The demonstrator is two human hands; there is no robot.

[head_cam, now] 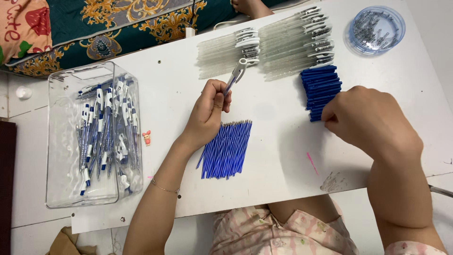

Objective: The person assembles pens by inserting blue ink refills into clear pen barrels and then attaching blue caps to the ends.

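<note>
The white surface (283, 156) abutted a patterned bedspread (132, 23). Left hand (207, 113) fingers gripped a pen barrel (236, 75); right hand (370, 120) fingers pinched blue pen tips (321, 92).

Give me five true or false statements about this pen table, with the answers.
1. The left hand holds a clear pen barrel upright off the table. True.
2. The right hand rests on the refills. False: it is at the stack of blue grips; the refills lie apart, below the left hand.
3. The clear bin holds finished blue and white pens. True.
4. The round blue dish is bare inside. False: it holds small metal springs.
5. The rows of clear barrels lie at the table's far edge. True.
</note>
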